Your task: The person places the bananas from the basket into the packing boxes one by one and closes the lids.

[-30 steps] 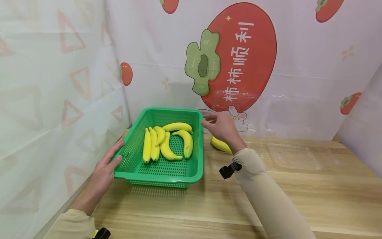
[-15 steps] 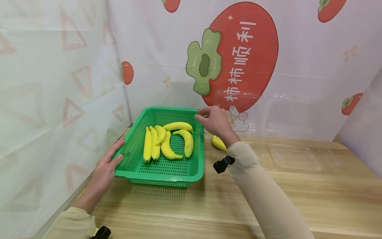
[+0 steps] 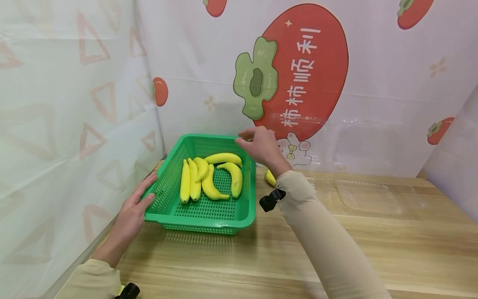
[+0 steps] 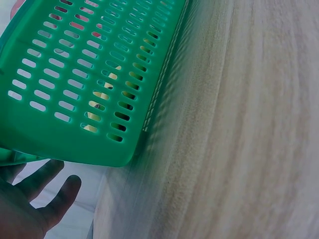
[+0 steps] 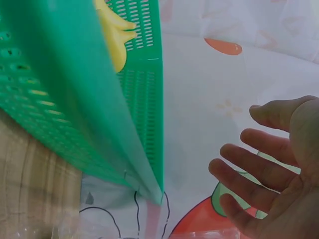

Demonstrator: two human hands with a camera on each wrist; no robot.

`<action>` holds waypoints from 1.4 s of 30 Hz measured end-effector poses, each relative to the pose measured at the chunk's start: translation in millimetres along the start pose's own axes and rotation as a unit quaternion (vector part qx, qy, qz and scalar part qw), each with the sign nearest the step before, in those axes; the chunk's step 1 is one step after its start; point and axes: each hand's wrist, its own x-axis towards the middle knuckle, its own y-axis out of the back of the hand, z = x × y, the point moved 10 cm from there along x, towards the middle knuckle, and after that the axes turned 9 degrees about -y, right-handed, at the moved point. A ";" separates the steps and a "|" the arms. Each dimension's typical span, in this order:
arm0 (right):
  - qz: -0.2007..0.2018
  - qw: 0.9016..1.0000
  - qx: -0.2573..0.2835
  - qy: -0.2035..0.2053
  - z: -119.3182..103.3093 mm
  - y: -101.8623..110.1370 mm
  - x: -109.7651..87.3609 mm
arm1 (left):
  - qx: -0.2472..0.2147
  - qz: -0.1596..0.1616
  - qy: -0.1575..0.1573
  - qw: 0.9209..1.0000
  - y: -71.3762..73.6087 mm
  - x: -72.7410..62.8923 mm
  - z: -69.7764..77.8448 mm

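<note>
Clear plastic (image 3: 367,196) on wooden table (image 3: 418,245); printed backdrop (image 3: 384,70).

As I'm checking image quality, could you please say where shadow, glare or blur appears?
Head: soft shadow below the green rectangular plastic basket, faint glare on clear plastic film; left wrist: dim, flat brown wooden tabletop blurred; right wrist: basket's near rim blurred.

Both beige sleeves (image 3: 332,241) reach the wrists, each with a small black camera (image 3: 271,200).
</note>
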 end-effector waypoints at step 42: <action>-0.029 0.997 0.040 -0.059 -42.3 -82.4 10.9 | 0.000 -0.002 0.007 1.000 0.6 1.4 -0.6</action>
